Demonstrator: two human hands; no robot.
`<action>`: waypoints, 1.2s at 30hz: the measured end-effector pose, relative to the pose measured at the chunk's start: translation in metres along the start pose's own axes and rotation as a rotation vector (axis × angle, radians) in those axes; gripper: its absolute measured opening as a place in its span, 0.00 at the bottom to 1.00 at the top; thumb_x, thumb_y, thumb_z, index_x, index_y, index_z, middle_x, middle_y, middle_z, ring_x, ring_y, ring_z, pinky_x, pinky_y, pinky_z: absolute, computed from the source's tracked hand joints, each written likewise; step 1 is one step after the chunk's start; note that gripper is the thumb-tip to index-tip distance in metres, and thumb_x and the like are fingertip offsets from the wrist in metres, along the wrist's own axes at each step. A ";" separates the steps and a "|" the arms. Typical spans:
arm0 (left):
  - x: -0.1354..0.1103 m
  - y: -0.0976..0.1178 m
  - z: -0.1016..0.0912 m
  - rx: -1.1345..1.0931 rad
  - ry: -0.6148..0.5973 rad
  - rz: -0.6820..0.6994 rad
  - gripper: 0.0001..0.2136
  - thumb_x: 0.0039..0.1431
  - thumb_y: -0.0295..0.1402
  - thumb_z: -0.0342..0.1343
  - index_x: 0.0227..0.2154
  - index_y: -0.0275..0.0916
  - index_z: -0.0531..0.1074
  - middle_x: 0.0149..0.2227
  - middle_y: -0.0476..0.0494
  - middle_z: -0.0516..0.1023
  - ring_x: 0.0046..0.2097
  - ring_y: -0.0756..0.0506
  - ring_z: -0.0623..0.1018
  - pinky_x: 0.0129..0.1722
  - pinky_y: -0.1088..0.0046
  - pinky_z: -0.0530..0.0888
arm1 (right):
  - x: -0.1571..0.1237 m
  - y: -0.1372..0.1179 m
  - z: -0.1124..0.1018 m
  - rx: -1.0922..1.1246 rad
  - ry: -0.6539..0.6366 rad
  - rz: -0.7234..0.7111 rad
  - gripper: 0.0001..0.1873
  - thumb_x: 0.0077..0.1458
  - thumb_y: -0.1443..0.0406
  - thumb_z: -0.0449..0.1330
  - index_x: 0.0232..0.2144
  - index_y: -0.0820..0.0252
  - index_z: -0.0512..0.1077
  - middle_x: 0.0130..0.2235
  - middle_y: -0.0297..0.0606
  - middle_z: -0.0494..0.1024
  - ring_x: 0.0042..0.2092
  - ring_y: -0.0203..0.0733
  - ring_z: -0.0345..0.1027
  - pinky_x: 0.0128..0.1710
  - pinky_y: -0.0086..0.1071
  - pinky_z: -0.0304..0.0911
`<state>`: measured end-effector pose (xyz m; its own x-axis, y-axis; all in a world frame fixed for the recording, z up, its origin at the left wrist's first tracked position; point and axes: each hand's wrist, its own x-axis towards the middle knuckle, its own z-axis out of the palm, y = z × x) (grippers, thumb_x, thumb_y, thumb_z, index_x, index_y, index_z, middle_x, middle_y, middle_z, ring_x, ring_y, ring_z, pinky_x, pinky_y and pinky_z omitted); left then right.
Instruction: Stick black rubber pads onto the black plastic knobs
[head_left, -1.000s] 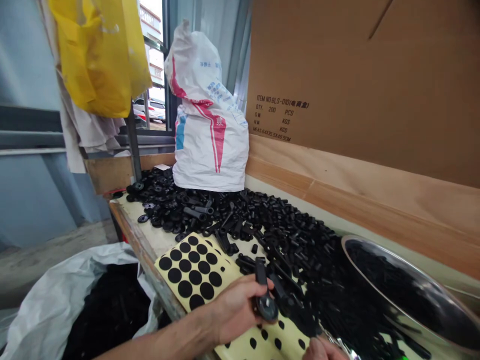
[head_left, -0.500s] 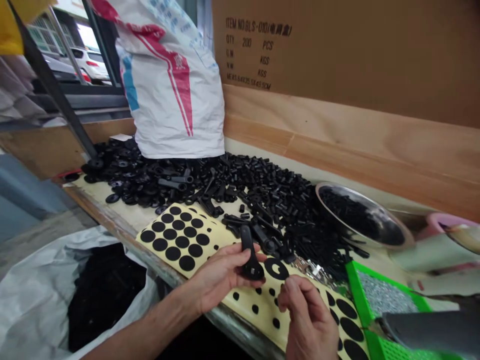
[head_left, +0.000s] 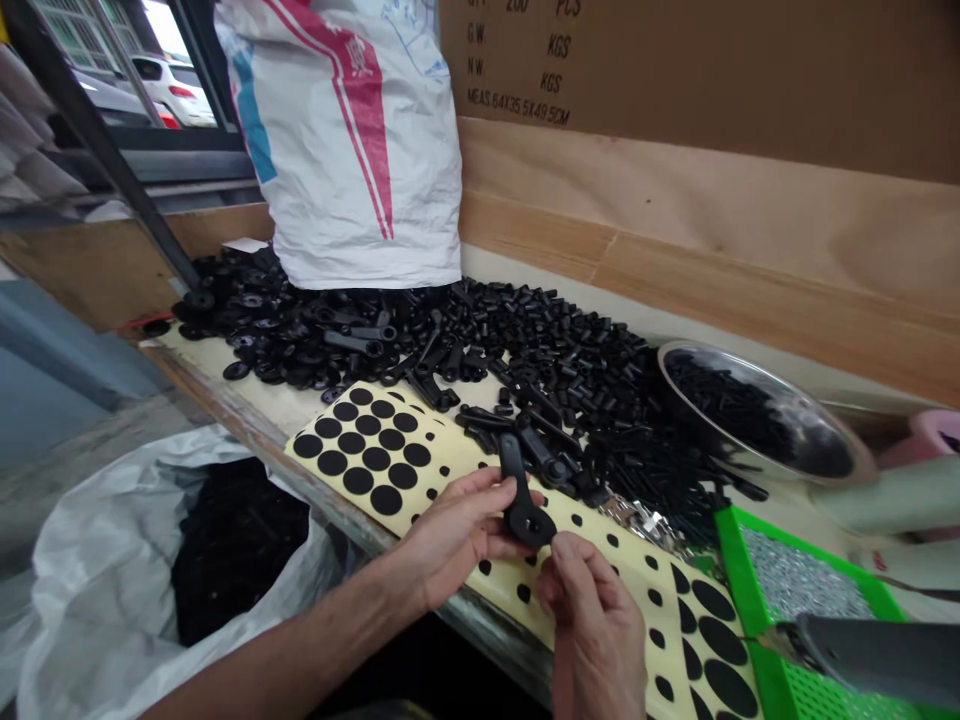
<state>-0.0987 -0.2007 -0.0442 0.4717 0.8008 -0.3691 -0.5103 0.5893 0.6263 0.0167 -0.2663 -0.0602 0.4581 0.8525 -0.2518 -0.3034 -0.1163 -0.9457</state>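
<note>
My left hand [head_left: 457, 530] holds a black plastic lever-like handle [head_left: 513, 462] between thumb and fingers, its round end toward me. A black round sticker [head_left: 537, 526] with a hole lies over or against that round end; full contact cannot be made out. At the sticker's near right edge, my right hand [head_left: 604, 610] is closed in a pinch. Beneath both hands, a pale yellow sticker sheet [head_left: 596, 522] bears small black dots. Large black circles [head_left: 726, 690] show at its right, and medium ones [head_left: 375, 458] at the left.
Behind lie heaped black plastic parts [head_left: 555, 340] and a white sack [head_left: 337, 170]. To the right are a metal bowl [head_left: 814, 420], a green tray [head_left: 739, 570] of small metal pieces and a dark powered screwdriver [head_left: 877, 655]. A white bag [head_left: 82, 560] hangs below the table edge.
My right hand has brought the black sticker left, from beside the handle onto or against its round end. The camera view has tilted down and shifted slightly.
</note>
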 end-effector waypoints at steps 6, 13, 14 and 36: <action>0.002 -0.001 0.000 -0.001 0.005 0.010 0.09 0.60 0.31 0.57 0.41 0.33 0.73 0.43 0.36 0.77 0.38 0.45 0.78 0.40 0.64 0.77 | 0.002 0.003 0.000 0.012 0.015 0.022 0.17 0.46 0.53 0.67 0.25 0.59 0.69 0.20 0.26 0.60 0.25 0.32 0.49 0.26 0.25 0.52; 0.004 0.002 0.003 0.027 0.061 0.020 0.09 0.59 0.31 0.58 0.41 0.32 0.73 0.43 0.35 0.78 0.36 0.46 0.79 0.38 0.68 0.76 | 0.001 0.004 -0.003 0.019 0.041 -0.108 0.15 0.48 0.55 0.66 0.25 0.60 0.70 0.21 0.26 0.60 0.25 0.31 0.51 0.25 0.25 0.51; 0.004 0.002 0.003 0.023 0.060 0.019 0.09 0.59 0.31 0.58 0.41 0.32 0.73 0.43 0.35 0.78 0.36 0.46 0.79 0.39 0.66 0.76 | 0.002 0.004 -0.002 0.012 0.042 -0.097 0.15 0.48 0.55 0.67 0.25 0.60 0.70 0.21 0.26 0.60 0.25 0.31 0.51 0.25 0.25 0.51; 0.007 0.000 0.003 0.023 0.056 0.034 0.07 0.60 0.30 0.56 0.39 0.32 0.72 0.42 0.34 0.78 0.39 0.45 0.78 0.41 0.65 0.76 | 0.013 0.012 0.000 0.044 0.020 0.024 0.16 0.46 0.54 0.68 0.25 0.59 0.70 0.21 0.25 0.60 0.25 0.30 0.49 0.24 0.23 0.50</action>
<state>-0.0935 -0.1951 -0.0448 0.4131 0.8254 -0.3848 -0.5087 0.5596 0.6543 0.0185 -0.2567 -0.0744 0.4667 0.8392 -0.2792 -0.3510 -0.1140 -0.9294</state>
